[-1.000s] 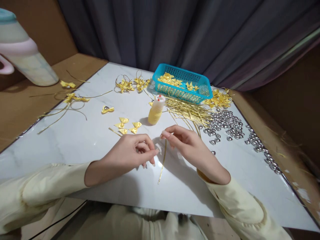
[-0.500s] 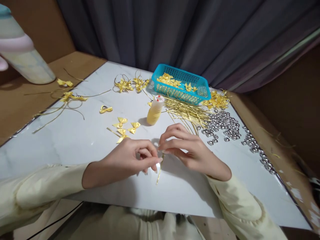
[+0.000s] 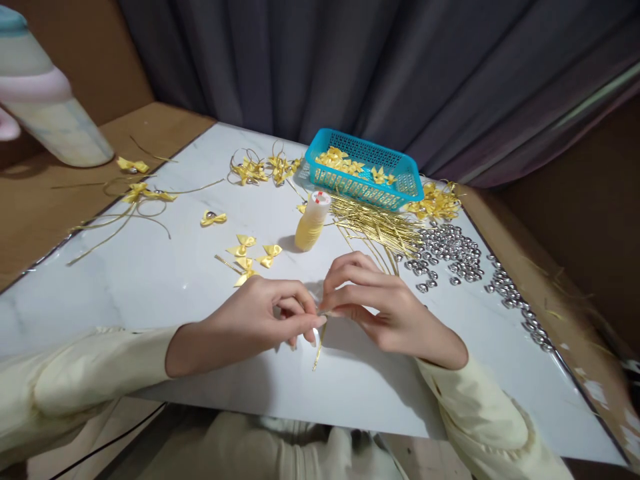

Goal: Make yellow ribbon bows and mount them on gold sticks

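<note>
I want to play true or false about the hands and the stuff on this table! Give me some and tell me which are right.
1. Both hands pinch a thin gold strip. True.
2. The blue basket holds silver beads. False: it holds yellow bows.
3. The yellow thread spool stands upright. True.
4. The silver beads lie near the left hand. False: they lie beyond the right hand.

Spool (image 3: 312,221) stands before basket (image 3: 364,168), beads (image 3: 450,252) to its right.
</note>
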`<action>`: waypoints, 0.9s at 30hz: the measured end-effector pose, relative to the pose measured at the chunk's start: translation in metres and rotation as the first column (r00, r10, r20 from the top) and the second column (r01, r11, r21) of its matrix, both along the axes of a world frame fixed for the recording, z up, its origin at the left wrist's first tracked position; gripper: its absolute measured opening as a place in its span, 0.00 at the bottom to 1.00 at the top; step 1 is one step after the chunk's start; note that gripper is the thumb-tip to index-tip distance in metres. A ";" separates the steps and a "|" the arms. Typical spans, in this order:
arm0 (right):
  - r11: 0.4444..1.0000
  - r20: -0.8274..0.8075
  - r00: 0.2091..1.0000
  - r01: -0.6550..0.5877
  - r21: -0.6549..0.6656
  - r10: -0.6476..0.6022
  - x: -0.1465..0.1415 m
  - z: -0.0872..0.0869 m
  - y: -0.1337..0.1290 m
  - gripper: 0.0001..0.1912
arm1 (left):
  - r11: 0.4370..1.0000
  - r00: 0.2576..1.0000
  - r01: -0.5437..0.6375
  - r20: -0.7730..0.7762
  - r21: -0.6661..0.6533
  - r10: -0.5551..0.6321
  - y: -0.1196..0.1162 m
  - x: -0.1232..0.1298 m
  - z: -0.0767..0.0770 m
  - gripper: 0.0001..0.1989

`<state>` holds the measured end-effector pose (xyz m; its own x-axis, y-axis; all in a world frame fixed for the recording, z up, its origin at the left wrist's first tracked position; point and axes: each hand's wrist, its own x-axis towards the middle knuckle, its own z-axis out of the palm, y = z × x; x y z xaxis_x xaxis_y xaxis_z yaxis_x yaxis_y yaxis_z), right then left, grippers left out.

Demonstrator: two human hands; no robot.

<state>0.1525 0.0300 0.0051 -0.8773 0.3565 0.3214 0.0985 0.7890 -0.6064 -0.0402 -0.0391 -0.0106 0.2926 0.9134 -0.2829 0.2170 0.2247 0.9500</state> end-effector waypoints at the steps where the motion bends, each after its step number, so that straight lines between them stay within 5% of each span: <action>1: 1.000 -0.004 1.000 0.002 -0.001 -0.002 0.000 0.000 0.000 0.10 | 1.000 1.000 0.001 0.000 0.000 -0.001 0.000 0.000 0.000 0.07; 27: 0.999 0.014 0.999 0.036 -0.018 -0.036 -0.001 0.000 0.000 0.09 | 1.000 0.999 -0.010 -0.032 0.007 0.010 0.001 0.000 0.001 0.09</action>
